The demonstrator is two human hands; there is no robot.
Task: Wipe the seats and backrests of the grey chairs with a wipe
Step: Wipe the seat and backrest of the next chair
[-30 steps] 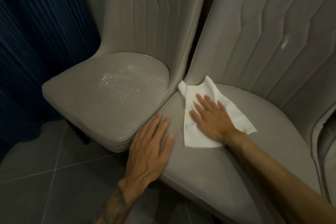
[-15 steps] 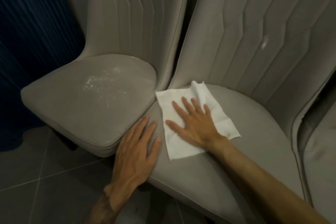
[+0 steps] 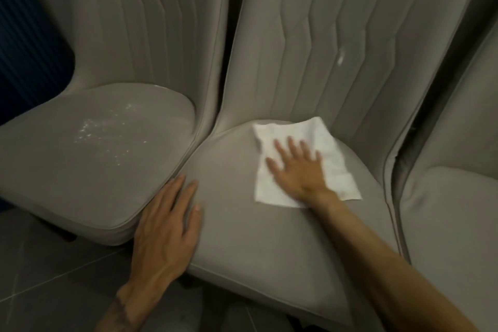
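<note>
Three grey chairs: middle chair (image 3: 242, 237) mid-wipe, seat looks part done | left chair (image 3: 89, 178) beside it speckled, right chair (image 3: 455, 218) and backrests (image 3: 296, 48) likely to do | two hands: right hand (image 3: 299, 170) flat, fingers apart, pressing one wipe (image 3: 272, 188) at middle chair's seat back; left hand (image 3: 167, 226) flat, fingers loosely apart, on its front-left edge.

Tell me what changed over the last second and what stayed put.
The right hand, flat on the wipe, slid it rightward along the middle seat, from its left rear corner to the rear middle. Nothing gripped or released. The left hand stayed flat on that seat's front left edge; the white specks on the left seat and the backrest smear remain.
</note>
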